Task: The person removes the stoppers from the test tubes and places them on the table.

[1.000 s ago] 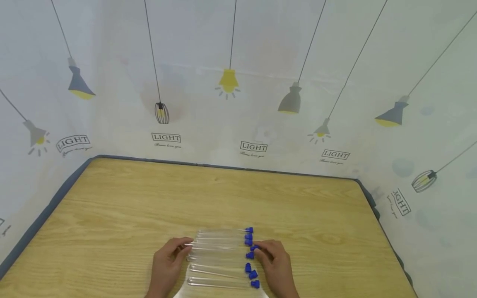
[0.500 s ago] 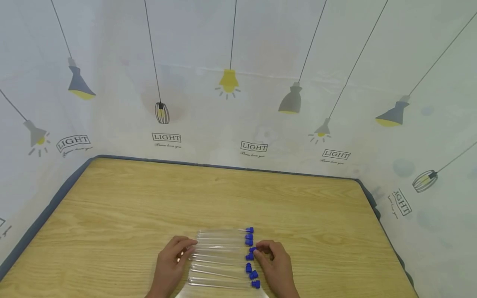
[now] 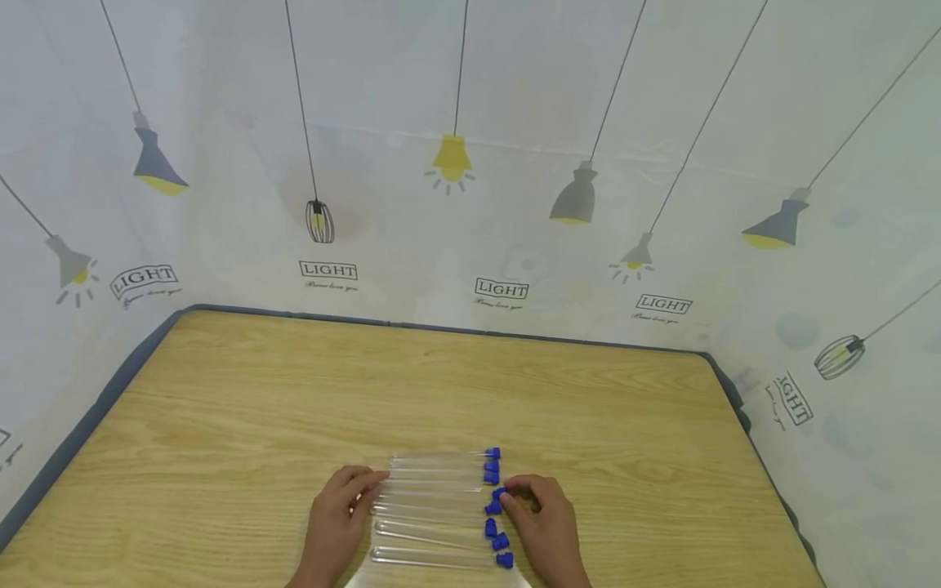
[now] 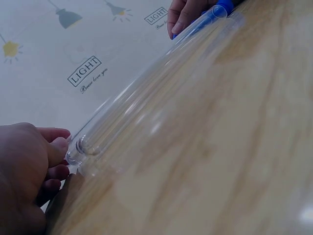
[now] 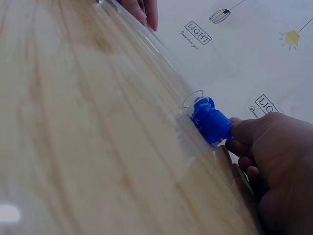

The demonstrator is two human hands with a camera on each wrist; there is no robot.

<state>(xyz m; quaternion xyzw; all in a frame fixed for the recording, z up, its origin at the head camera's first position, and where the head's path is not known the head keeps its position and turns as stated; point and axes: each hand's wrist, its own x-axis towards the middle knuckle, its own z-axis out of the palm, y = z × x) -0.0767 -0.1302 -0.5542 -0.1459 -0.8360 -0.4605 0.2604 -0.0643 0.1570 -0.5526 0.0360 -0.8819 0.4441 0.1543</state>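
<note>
Several clear test tubes (image 3: pixel 430 558) lie side by side on the wooden table (image 3: pixel 220 408), rounded ends to the left. Along their right ends runs a column of blue caps (image 3: pixel 504 560). At the left, my left hand (image 3: pixel 338 518) pinches the rounded end of one tube between thumb and forefinger; the left wrist view shows those fingertips at the tube's end (image 4: pixel 76 155). Opposite, my right hand (image 3: pixel 546 514) pinches a blue cap (image 3: pixel 500 492) by thumb and forefinger, close to the tube mouths. Blue caps overlap in the right wrist view (image 5: pixel 211 122), partly hiding the pinched one.
A pale curtain (image 3: pixel 412 245) printed with hanging lamps encloses the table's back and sides. The dark table edge (image 3: pixel 441 328) runs along its foot. Bare wood surrounds the tubes behind and to both sides.
My left hand has shifted slightly right, with the tube end it holds moving toward the caps. My right hand stays nearly in place, its cap drawn slightly left.
</note>
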